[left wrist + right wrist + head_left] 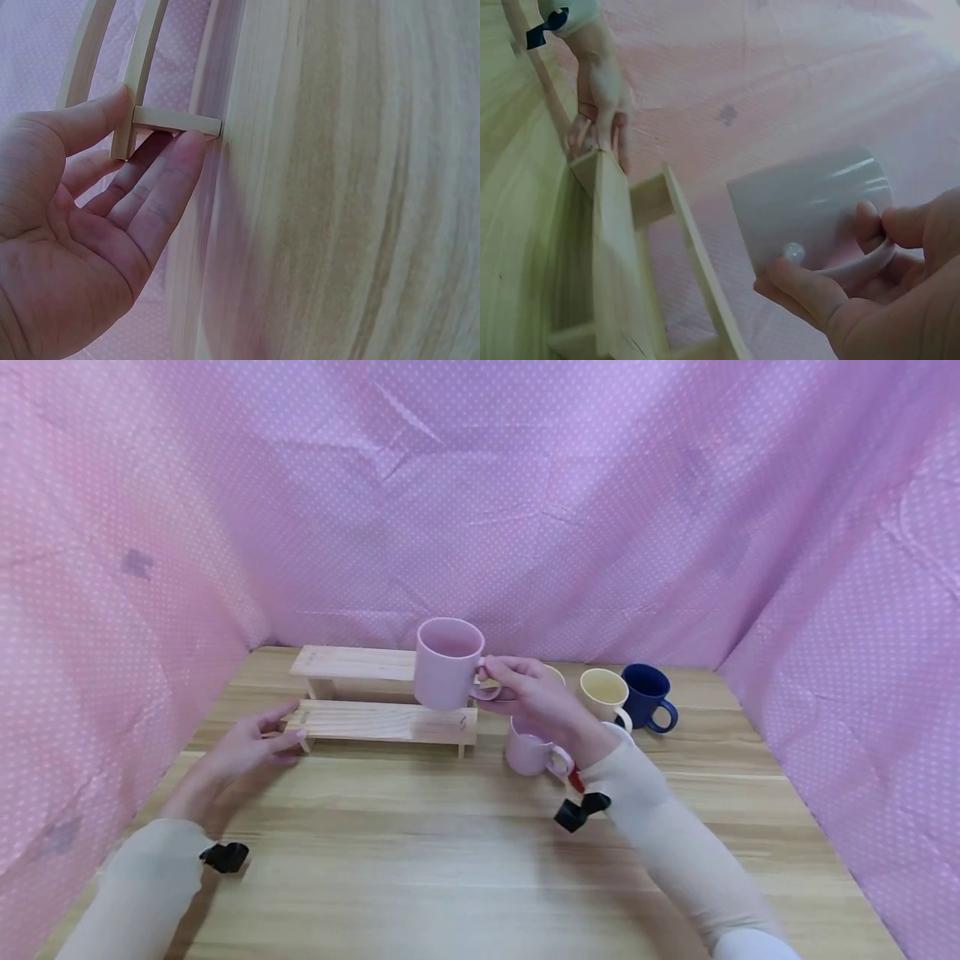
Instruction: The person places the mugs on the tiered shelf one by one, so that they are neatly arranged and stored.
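My right hand (536,693) holds a pink mug (442,672) by its handle, upright in the air in front of the two-step wooden shelf (375,721). In the right wrist view, fingers and thumb pinch the handle, and a fingertip touches the wall of the mug (810,202). At the shelf's left end, my left hand (247,743) grips the lower step. The left wrist view has the thumb against the plank (139,82) and the other fingers around the end by its leg (176,120).
Right of the shelf, a lilac-pink mug (528,756) stands partly under my right forearm. Beyond it are a pale yellow mug (602,687) and a navy mug (643,693). Other rims peek out behind the hand. Pink dotted cloth (480,510) encloses the wooden table (420,860).
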Action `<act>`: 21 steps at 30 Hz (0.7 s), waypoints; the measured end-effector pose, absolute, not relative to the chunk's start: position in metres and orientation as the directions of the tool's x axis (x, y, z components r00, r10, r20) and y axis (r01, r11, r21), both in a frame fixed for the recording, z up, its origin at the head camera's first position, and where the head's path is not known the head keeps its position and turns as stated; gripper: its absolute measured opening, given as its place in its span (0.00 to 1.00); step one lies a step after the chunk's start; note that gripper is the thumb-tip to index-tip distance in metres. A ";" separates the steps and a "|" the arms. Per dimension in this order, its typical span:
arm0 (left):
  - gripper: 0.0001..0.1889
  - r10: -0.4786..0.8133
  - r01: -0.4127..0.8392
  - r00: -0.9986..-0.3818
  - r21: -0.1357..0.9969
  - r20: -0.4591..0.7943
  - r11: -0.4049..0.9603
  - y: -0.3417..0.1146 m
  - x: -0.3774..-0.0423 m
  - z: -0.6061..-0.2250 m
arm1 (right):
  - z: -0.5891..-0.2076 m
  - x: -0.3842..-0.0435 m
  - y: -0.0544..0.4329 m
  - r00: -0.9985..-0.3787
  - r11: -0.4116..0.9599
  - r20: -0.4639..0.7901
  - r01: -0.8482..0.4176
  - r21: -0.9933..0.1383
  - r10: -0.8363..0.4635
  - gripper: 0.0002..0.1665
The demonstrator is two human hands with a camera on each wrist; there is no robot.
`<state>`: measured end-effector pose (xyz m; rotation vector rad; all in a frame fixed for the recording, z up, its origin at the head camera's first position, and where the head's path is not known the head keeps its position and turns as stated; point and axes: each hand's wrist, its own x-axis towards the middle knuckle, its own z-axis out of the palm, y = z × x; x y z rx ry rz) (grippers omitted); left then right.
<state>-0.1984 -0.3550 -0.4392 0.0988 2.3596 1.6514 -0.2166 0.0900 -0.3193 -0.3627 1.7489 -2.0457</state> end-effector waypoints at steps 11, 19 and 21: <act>0.44 0.207 -0.093 -0.963 0.932 -0.174 0.349 -0.357 -0.201 -0.441 | -0.327 -0.236 0.019 -0.876 -0.109 -0.067 0.135 -0.985 -0.477 0.16; 0.44 0.215 -0.100 -0.959 0.931 -0.184 0.351 -0.357 -0.201 -0.440 | -0.335 -0.249 -0.032 -0.879 -0.096 -0.074 0.134 -0.986 -0.471 0.18; 0.45 0.209 -0.106 -0.959 0.928 -0.190 0.357 -0.358 -0.200 -0.439 | -0.336 -0.252 -0.047 -0.890 -0.097 -0.063 0.120 -0.988 -0.452 0.19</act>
